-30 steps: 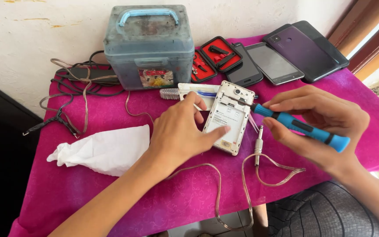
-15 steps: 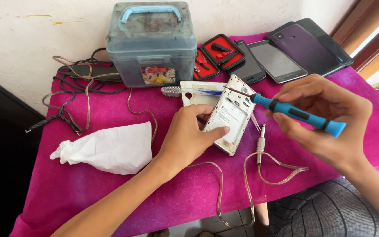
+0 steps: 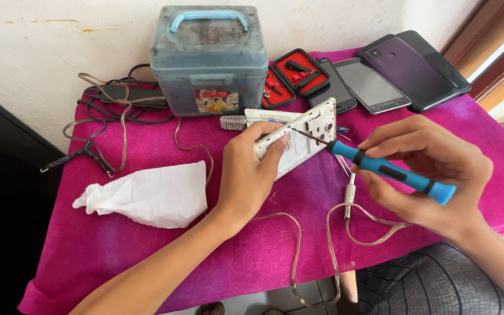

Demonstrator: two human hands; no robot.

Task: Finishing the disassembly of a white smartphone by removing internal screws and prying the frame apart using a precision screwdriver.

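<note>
My left hand (image 3: 251, 172) grips an opened white phone (image 3: 300, 139) with its back cover off, tilted up on its edge above the pink tablecloth (image 3: 147, 251). My right hand (image 3: 433, 172) holds a blue-handled screwdriver (image 3: 389, 170). Its thin metal tip touches the phone's exposed back near the upper middle. Behind the phone lies a white brush (image 3: 237, 121) with grey bristles.
A grey-blue plastic box (image 3: 208, 58) with a handle stands at the back. Right of it lie a red-lined tool case (image 3: 290, 76) and several phones (image 3: 392, 73). A crumpled white cloth (image 3: 147, 195) lies left. Black and clear cables (image 3: 112, 116) trail over the table; a probe (image 3: 349, 195) lies near the front.
My left hand has tilted the white phone up onto its edge. The screwdriver tip has stayed against the phone's back while my right hand shifted slightly right.
</note>
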